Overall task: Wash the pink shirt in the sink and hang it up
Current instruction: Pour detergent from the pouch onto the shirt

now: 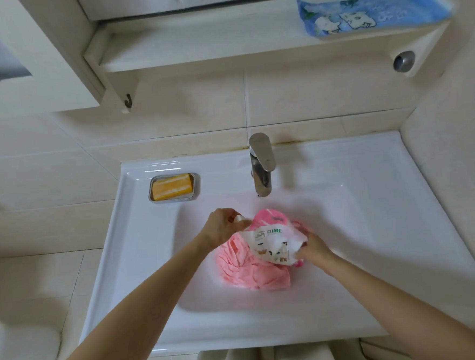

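White ceramic sink (342,167) with a crumpled pink fabric shirt (245,272) lying in its bowl. Over it is a white-and-pink plastic detergent pouch (271,242) — right hand (314,249) grips its lower corner, left hand (222,226) pinches the white spout end. Orange soap bar (171,186) back-left.

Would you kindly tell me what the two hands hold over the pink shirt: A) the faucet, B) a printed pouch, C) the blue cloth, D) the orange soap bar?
B: the left hand and right hand grip a printed pouch above the pink shirt, while the soap bar lies in its dish.
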`<state>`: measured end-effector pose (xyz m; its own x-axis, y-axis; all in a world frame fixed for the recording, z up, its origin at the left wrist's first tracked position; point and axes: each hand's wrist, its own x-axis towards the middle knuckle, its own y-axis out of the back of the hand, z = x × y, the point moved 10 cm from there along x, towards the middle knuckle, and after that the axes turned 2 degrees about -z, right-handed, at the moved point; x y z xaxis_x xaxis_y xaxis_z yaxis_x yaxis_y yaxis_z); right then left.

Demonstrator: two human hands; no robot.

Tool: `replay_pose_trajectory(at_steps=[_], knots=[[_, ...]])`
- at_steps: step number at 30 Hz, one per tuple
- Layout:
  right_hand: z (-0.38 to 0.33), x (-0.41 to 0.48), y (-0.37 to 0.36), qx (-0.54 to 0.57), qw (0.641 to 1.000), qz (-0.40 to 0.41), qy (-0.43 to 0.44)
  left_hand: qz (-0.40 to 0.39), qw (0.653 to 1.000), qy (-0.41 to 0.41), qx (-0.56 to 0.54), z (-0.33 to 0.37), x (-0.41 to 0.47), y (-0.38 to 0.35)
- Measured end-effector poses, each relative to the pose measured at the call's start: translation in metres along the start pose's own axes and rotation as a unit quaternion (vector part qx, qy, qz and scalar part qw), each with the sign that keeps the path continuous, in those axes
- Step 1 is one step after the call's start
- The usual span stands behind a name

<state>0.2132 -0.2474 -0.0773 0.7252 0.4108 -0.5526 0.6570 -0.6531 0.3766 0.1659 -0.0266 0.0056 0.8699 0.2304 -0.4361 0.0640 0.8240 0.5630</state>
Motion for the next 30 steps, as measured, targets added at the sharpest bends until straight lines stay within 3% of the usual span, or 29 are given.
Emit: replay_pose_trajectory(at_steps=[3,6,8,14,21,26,30], knots=[[-0.052,-0.017,0.012,-0.062,0.983,0.11,0.135,0.008,1.0,-0.008,0.001,0.0,0.004,-0.007],[-0.118,-0.031,-0.017,-0.254,0.913,0.101,0.303,-0.006,0.999,-0.035,0.039,0.012,0.007,-0.009],[-0.132,-0.018,-0.027,-0.315,0.898,0.104,0.29,-0.013,0.996,-0.048,0.068,0.014,0.008,-0.01],[-0.141,0.004,-0.02,-0.266,0.928,0.091,0.244,0.021,0.971,-0.077,0.224,0.02,0.005,-0.003],[-0.145,0.0,-0.013,-0.226,0.939,0.089,0.243,-0.025,0.962,-0.148,0.228,0.035,0.005,-0.015],[-0.142,0.002,-0.011,-0.23,0.943,0.08,0.225,0.067,0.969,0.009,0.237,0.012,0.014,0.009],[-0.138,0.003,-0.003,-0.211,0.948,0.092,0.218,-0.039,0.985,-0.061,0.158,0.022,0.018,0.001]])
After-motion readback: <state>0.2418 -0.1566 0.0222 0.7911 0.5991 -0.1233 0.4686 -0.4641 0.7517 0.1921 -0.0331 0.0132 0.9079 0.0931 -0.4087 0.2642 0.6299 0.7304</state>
